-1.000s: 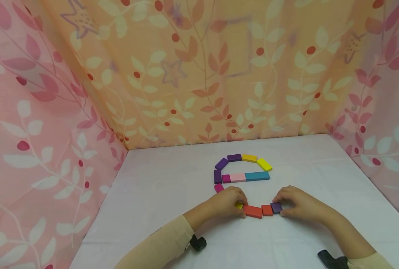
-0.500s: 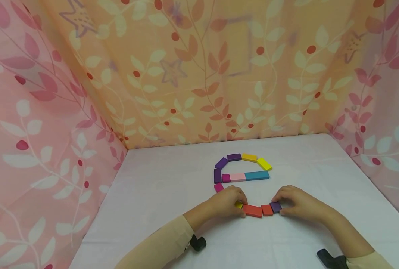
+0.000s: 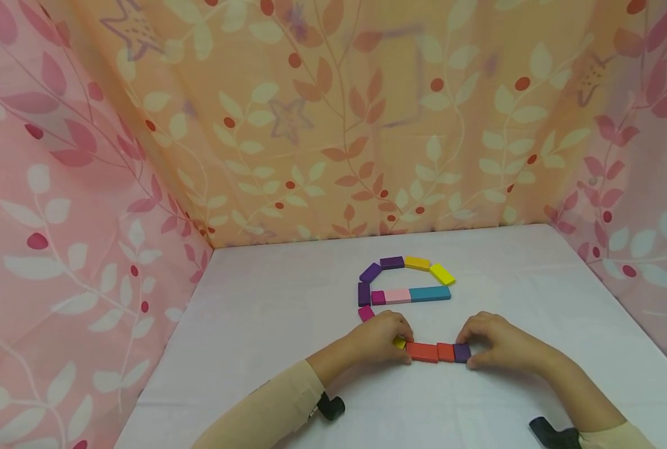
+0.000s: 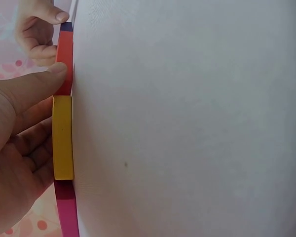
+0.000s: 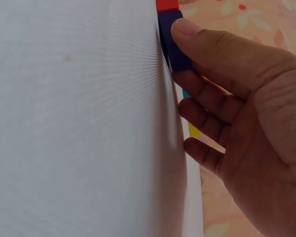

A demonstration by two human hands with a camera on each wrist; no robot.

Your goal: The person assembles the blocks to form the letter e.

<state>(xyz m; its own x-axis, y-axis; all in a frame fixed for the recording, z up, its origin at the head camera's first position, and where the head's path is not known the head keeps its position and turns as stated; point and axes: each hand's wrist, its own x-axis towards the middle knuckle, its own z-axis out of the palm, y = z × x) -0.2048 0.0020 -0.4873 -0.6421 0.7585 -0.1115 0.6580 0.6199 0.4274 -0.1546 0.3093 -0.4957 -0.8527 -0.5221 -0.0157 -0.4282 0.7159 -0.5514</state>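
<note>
My left hand (image 3: 379, 337) pinches the left end of a long red block (image 3: 423, 352) between thumb and fingers. Partly under this hand, a yellow block (image 4: 62, 137) lies end to end with the red one. My right hand (image 3: 501, 340) holds a small purple block (image 3: 462, 353) by its near and far sides. Between the two held blocks lies a short red block (image 3: 445, 352), in line with both. In the right wrist view the thumb presses on the purple block's (image 5: 175, 42) side, and the other fingers curl behind it.
Behind the hands, purple blocks (image 3: 370, 272) and yellow blocks (image 3: 442, 274) form an arch over a bar of magenta, pink (image 3: 397, 296) and blue (image 3: 430, 294) blocks. A magenta block (image 3: 366, 313) sits beside the left hand. A white cloth covers the table (image 3: 277, 299); patterned curtains surround it.
The purple block, held by the right hand, has turned and shifted slightly toward the person. The short red block has turned and moved slightly with it. My left hand stays in place.
</note>
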